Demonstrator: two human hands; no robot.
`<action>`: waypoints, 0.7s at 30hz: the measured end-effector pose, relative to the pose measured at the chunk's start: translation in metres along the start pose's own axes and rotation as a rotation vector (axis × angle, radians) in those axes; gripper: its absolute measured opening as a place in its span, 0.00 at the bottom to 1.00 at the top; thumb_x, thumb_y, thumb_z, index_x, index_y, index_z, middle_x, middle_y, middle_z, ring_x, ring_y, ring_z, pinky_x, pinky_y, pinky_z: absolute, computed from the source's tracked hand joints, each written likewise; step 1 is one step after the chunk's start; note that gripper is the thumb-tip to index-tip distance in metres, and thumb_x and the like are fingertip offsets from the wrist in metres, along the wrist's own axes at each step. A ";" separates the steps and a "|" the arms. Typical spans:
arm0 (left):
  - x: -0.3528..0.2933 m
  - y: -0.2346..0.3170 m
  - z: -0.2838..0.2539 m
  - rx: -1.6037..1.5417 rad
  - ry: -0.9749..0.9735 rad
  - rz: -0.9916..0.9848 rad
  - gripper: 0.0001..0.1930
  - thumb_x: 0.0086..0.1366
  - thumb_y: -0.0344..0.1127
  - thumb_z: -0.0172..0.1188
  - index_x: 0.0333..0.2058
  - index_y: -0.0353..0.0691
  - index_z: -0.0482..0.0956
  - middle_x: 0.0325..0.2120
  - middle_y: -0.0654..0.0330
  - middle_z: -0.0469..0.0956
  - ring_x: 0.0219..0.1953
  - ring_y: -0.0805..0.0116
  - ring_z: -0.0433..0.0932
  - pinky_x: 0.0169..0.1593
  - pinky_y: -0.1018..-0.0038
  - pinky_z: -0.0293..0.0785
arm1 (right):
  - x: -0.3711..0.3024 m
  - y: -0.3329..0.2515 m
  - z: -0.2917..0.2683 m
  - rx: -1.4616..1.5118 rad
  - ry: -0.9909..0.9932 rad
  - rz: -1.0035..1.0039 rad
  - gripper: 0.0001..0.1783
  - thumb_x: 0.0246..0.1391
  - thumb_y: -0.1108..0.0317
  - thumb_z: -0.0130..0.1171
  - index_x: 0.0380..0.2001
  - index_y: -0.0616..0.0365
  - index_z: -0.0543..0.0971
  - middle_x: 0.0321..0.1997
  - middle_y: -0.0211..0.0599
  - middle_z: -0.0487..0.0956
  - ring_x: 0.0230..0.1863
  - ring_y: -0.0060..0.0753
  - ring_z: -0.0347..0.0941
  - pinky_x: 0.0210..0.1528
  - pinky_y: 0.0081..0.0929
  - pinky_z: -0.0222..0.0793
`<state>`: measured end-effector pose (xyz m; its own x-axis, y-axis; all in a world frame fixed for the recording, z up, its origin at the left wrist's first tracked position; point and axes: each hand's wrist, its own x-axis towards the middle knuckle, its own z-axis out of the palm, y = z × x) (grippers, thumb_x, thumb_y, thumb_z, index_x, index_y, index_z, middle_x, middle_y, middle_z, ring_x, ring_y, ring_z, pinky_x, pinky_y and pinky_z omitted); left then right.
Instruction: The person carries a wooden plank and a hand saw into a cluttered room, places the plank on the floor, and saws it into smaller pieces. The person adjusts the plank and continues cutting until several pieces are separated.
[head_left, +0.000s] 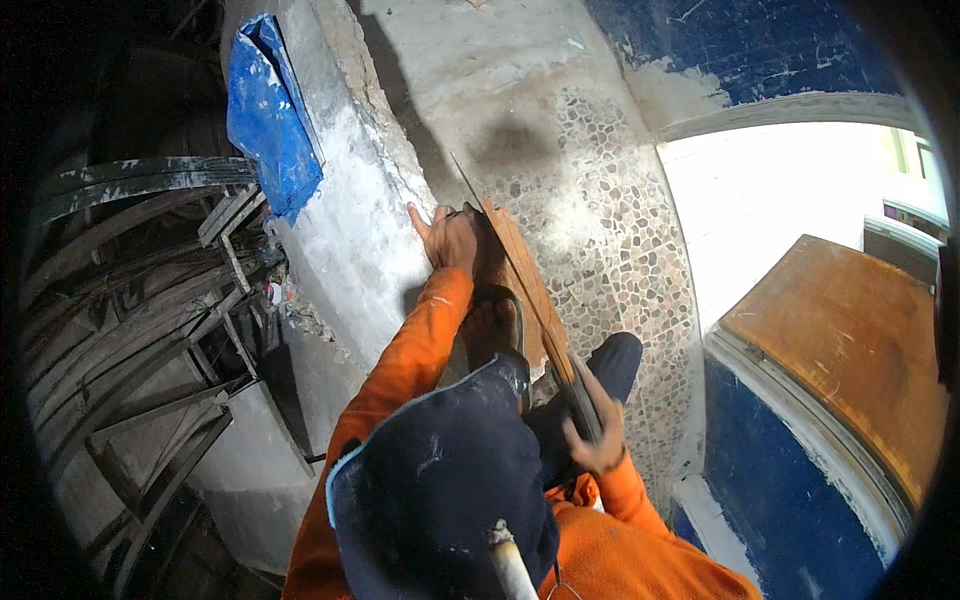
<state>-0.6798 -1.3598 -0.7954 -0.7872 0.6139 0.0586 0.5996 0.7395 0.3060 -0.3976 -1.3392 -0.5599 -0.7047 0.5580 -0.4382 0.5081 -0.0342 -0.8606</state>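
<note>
Left hand [450, 238] presses flat on the wooden board [520, 275]; right hand [592, 435] grips the handsaw [520, 275] handle, blade lying along the board.

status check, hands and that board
Left hand pressing down the brown board. Right hand gripping the saw handle, blade on the board. Foot braces it.

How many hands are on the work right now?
2. The left hand presses the far end of the wooden board against the wall; the right hand grips the saw handle nearer the body.
</note>
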 end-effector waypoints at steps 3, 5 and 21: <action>0.017 0.051 -0.037 0.073 -0.446 -0.036 0.16 0.68 0.30 0.47 0.26 0.40 0.83 0.39 0.59 0.80 0.52 0.63 0.75 0.73 0.50 0.37 | -0.033 0.003 -0.014 -0.045 0.081 -0.056 0.40 0.41 0.74 0.57 0.64 0.66 0.66 0.52 0.52 0.80 0.49 0.40 0.80 0.55 0.29 0.70; 0.004 0.010 -0.004 0.105 -0.033 0.083 0.15 0.64 0.28 0.50 0.19 0.40 0.82 0.29 0.57 0.80 0.47 0.65 0.77 0.74 0.48 0.33 | 0.008 0.015 0.012 -0.047 0.091 -0.105 0.39 0.43 0.74 0.56 0.64 0.64 0.66 0.50 0.49 0.81 0.47 0.38 0.80 0.55 0.29 0.70; 0.009 -0.005 0.010 0.159 -0.086 0.109 0.15 0.66 0.34 0.53 0.22 0.43 0.84 0.22 0.60 0.79 0.41 0.66 0.77 0.73 0.44 0.33 | 0.053 0.002 0.014 0.045 0.047 -0.074 0.40 0.41 0.79 0.54 0.64 0.66 0.65 0.41 0.43 0.80 0.29 0.23 0.76 0.38 0.20 0.72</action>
<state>-0.6886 -1.3554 -0.8060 -0.7054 0.7088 0.0001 0.7010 0.6977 0.1476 -0.4407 -1.3219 -0.5884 -0.7153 0.5984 -0.3610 0.4317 -0.0278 -0.9016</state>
